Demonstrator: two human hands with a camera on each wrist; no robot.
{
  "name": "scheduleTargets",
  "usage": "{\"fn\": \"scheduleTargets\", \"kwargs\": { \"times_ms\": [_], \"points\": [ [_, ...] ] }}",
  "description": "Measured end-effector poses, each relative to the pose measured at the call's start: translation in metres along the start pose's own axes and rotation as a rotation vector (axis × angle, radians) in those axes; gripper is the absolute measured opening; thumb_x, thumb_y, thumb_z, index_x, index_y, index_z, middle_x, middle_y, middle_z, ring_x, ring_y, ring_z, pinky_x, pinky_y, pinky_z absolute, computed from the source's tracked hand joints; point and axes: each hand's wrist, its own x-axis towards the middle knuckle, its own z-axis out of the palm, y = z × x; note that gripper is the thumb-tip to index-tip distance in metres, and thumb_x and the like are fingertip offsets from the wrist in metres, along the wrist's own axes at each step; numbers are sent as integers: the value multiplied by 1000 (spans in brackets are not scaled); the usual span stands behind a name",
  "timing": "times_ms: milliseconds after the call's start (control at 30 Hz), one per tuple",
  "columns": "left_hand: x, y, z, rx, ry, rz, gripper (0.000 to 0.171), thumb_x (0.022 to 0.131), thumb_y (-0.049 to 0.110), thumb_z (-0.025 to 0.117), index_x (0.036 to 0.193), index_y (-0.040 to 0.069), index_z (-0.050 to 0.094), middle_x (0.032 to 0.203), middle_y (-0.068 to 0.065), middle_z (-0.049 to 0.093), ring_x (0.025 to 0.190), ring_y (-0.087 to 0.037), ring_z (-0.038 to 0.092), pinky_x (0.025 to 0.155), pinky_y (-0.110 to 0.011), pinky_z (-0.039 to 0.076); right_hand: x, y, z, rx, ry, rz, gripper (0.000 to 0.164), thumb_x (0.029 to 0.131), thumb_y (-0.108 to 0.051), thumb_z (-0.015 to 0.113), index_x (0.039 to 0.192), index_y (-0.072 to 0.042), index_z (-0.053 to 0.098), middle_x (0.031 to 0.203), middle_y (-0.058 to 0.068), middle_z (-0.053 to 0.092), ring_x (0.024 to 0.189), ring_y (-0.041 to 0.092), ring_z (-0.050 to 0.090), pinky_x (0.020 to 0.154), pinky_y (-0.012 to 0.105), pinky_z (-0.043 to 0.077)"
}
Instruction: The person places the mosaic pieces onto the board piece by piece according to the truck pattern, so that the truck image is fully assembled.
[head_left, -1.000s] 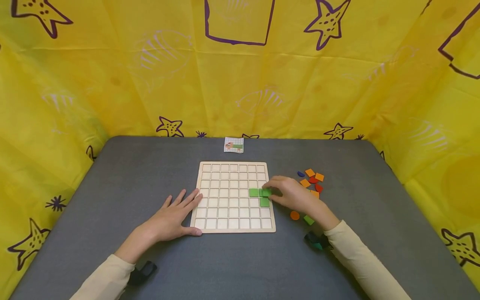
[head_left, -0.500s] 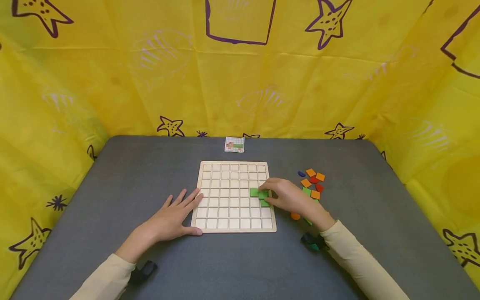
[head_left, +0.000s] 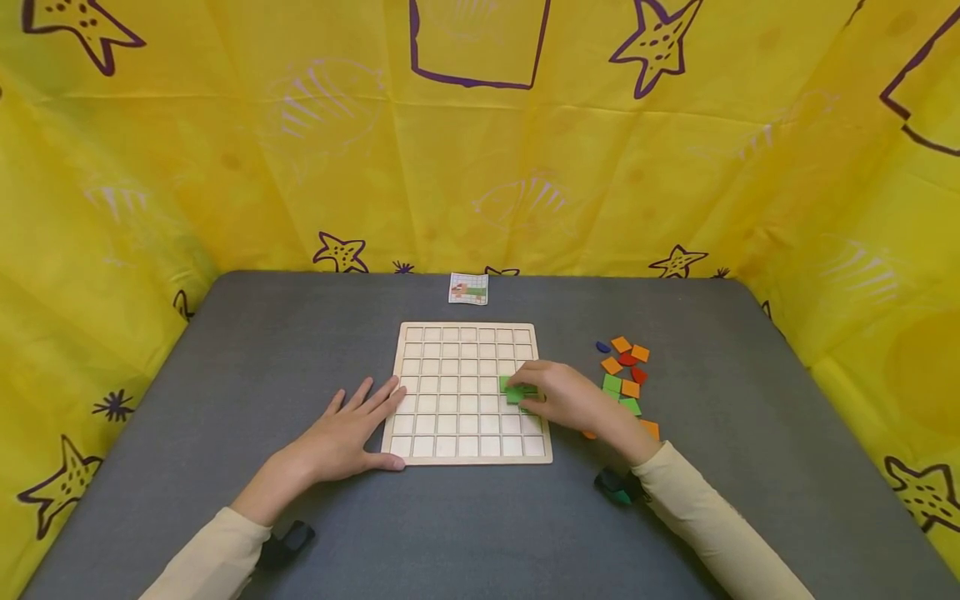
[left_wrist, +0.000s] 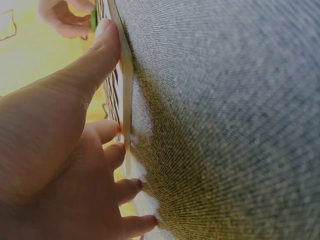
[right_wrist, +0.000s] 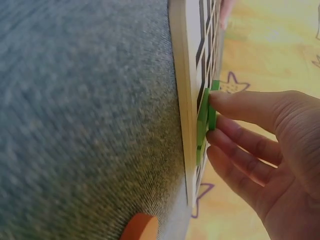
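A wooden grid board [head_left: 465, 461] lies on the grey table. My left hand [head_left: 339, 446] rests along its left edge, fingers spread, the thumb near the front corner. Over the right part of the grid, my right hand [head_left: 566, 400] pinches a green square tile [head_left: 514, 397] between thumb and fingertips. In the right wrist view this held tile [right_wrist: 213, 112] stands close above other green tiles [right_wrist: 202, 120] on the board. From the head, my fingers partly cover those tiles.
Right of the board lie several loose pieces: orange squares [head_left: 640, 353], green squares [head_left: 612, 383], red pieces [head_left: 638, 376] and a blue piece [head_left: 603, 347]. A small picture card [head_left: 468, 289] lies behind the board. A yellow patterned cloth [head_left: 480, 167] hangs beyond the table.
My right hand has moved left over the board, carrying the green square tile from the right edge columns inward. The left hand has stayed in place.
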Motion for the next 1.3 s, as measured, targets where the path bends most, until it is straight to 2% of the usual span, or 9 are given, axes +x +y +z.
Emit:
{"fn": "scheduleTargets", "kwargs": {
  "times_ms": [600,1300],
  "points": [
    [1,-1,0,5,12,9,101,80,60,70,156,10,26,162,-12,18,145,-48,13,109,-71,9,1,-7,3,-46,-4,-8,28,84,-11,78,111,-11,72,105,0,68,94,12,63,82,31,54],
    [1,0,-1,4,0,1,101,80,61,69,156,10,25,163,-12,17,146,-47,12,109,-71,9,1,-9,5,-40,-11,3,28,85,-13,78,112,-10,71,108,0,69,98,13,64,84,32,54]
  ]
}}
